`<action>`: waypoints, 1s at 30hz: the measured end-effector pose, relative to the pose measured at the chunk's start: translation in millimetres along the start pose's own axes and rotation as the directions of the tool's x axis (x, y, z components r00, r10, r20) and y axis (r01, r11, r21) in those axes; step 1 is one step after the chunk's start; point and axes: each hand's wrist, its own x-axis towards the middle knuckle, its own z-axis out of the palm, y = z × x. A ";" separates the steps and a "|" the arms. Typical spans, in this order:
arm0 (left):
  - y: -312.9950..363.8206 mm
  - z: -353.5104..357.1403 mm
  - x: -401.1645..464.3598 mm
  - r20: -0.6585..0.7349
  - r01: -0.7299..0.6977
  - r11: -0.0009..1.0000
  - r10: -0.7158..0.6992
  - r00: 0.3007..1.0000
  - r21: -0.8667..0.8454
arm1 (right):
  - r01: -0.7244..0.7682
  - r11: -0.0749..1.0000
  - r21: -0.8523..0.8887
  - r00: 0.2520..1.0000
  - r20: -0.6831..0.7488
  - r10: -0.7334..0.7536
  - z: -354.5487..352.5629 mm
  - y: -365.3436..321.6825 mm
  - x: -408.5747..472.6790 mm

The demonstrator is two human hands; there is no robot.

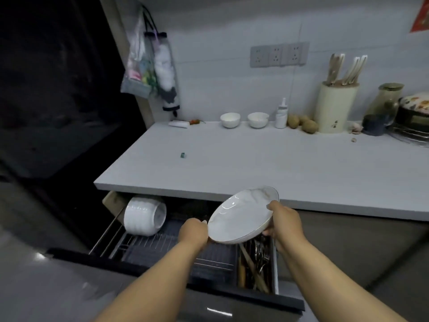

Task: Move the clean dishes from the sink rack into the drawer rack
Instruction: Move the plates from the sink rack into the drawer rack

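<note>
My left hand and right hand gripping a tilted plate by its rims, above the open drawer rack, stacked bowls at its left

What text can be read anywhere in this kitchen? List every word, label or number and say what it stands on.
None can be quoted.
Knife block: small dark mark low on its front, too blurred to read.
Red paper on the wall, top right: cut off by the frame edge, unreadable.
Squeeze bottle: no legible label.
</note>
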 end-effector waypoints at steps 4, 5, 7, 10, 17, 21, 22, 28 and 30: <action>-55.7 -43.1 28.4 -0.045 0.065 0.998 -0.065 0.997 0.009 | -0.064 0.998 -0.010 0.996 0.067 0.065 56.1 22.4 -2.7; -66.4 -53.1 30.5 -0.056 0.086 0.996 -0.084 0.995 0.023 | -0.080 0.997 -0.007 0.994 0.079 0.081 68.5 27.4 -2.8; -80.1 -72.5 24.9 -0.103 0.103 0.994 -0.100 0.990 0.024 | -0.117 0.993 -0.008 0.989 0.091 0.117 90.9 36.3 -2.0; -90.9 -94.3 15.0 -0.160 0.114 0.993 -0.110 0.981 0.020 | -0.179 0.984 -0.020 0.977 0.115 0.180 117.5 51.4 5.4; -113.2 -115.1 32.8 -0.211 0.103 0.995 -0.104 0.972 -0.016 | -0.285 0.949 -0.137 0.944 0.132 0.303 173.9 81.9 39.9; -123.4 -127.7 53.5 -0.178 0.090 0.996 -0.089 0.980 -0.003 | -0.307 0.931 -0.200 0.932 0.136 0.336 209.9 97.6 62.6; -126.3 -129.6 59.8 -0.172 0.092 0.996 -0.089 0.981 0.009 | -0.311 0.925 -0.217 0.929 0.136 0.344 219.0 101.7 69.2; -150.2 -134.8 101.4 -0.170 0.103 0.986 -0.079 0.982 0.133 | -0.318 0.879 -0.355 0.911 0.143 0.387 270.2 125.7 110.5; -158.3 -134.6 111.8 -0.182 0.095 0.981 -0.063 0.981 0.169 | -0.317 0.868 -0.382 0.905 0.152 0.397 285.0 134.4 123.9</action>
